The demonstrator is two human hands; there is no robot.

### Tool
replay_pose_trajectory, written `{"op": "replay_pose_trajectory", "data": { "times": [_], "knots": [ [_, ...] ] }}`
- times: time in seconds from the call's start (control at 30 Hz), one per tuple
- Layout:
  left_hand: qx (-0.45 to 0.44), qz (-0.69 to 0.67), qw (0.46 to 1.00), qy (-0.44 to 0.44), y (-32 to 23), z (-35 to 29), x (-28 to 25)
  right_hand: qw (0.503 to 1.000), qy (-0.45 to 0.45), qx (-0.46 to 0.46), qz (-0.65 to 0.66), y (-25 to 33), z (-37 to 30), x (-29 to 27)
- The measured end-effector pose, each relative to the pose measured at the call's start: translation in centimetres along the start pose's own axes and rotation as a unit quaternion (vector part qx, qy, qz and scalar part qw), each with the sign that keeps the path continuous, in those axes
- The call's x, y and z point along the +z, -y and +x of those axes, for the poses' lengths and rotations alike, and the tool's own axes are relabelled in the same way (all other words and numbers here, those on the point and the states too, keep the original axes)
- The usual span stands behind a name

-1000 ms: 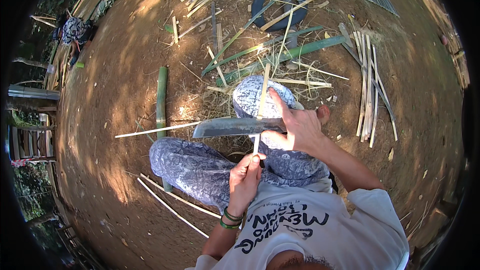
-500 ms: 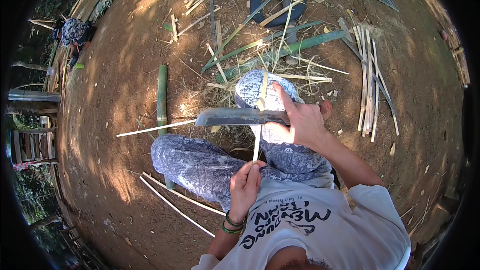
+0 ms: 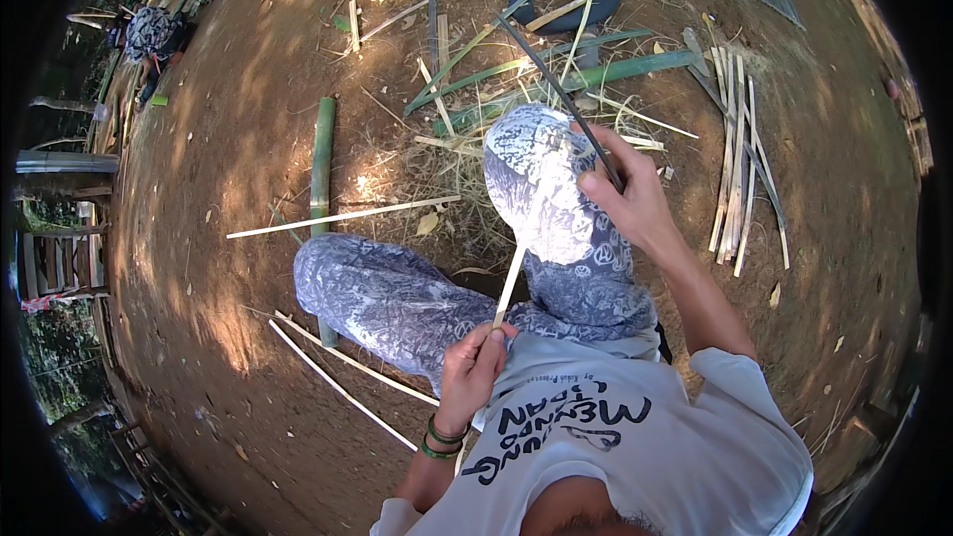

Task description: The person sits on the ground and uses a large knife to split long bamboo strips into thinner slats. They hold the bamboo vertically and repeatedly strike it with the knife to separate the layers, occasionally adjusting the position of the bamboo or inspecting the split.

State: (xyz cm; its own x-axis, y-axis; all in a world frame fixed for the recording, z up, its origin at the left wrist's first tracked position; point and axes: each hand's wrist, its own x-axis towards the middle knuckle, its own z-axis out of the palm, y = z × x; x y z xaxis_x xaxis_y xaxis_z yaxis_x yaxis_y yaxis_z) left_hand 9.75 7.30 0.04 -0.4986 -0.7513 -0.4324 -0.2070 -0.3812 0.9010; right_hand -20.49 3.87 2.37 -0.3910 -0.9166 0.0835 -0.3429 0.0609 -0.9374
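Observation:
My right hand [image 3: 635, 201] grips a machete near my raised right knee. Its dark blade [image 3: 561, 94] is seen nearly edge-on and slants away to the far left, apart from the strip. The machete's handle is mostly hidden in my fingers. Low in front of my shirt, my left hand [image 3: 472, 367] is closed on a thin pale bamboo strip [image 3: 510, 288]. The strip's upper end leans up to my right thigh, over the patterned trousers [image 3: 556, 208]. Its lower end is hidden by the hand.
Bamboo strips [image 3: 733, 164] lie bundled at right. A green bamboo pole [image 3: 321, 164] lies at left with a strip [image 3: 342, 216] across it. Split green bamboo [image 3: 625, 69], shavings and a black ring [image 3: 518, 5] lie ahead. Another person [image 3: 154, 40] crouches at far left.
The machete has left the strip, swinging from lying crosswise over it to pointing away, and my right hand has moved up with it. My left hand still holds the strip, slightly lower.

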Motion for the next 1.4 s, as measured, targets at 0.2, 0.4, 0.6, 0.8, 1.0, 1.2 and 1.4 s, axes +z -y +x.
{"op": "replay_pose_trajectory", "data": {
  "times": [0.2,0.4,0.6,0.8,1.0,1.2,1.4],
  "knots": [
    [0.044,0.015,0.999,0.004,-2.4,0.6,0.3,0.994,0.042,0.014,0.097,2.6,1.7,-0.4],
    [0.158,0.017,0.984,-0.083,-5.5,1.7,-0.5,0.974,0.089,-0.021,0.209,7.8,4.7,-1.7],
    [0.267,0.121,0.923,-0.25,-9.3,2.9,-1.6,0.968,0.097,-0.129,0.193,13.3,8.6,-0.8],
    [0.347,0.192,0.802,-0.446,-12.4,4.7,-5.1,0.967,0.118,-0.18,0.134,18.7,9.3,1.1],
    [0.362,0.124,0.78,-0.496,-14.9,5.1,-7.7,0.959,0.093,-0.239,0.123,19.3,11.0,3.4],
    [0.366,0.054,0.802,-0.469,-15.8,5.1,-6.8,0.939,0.108,-0.131,0.3,15.9,14.0,5.5],
    [0.271,0.045,0.909,-0.315,-14.3,4.8,-7.2,0.885,0.098,0.026,0.455,12.8,14.4,6.9]
  ]
}}
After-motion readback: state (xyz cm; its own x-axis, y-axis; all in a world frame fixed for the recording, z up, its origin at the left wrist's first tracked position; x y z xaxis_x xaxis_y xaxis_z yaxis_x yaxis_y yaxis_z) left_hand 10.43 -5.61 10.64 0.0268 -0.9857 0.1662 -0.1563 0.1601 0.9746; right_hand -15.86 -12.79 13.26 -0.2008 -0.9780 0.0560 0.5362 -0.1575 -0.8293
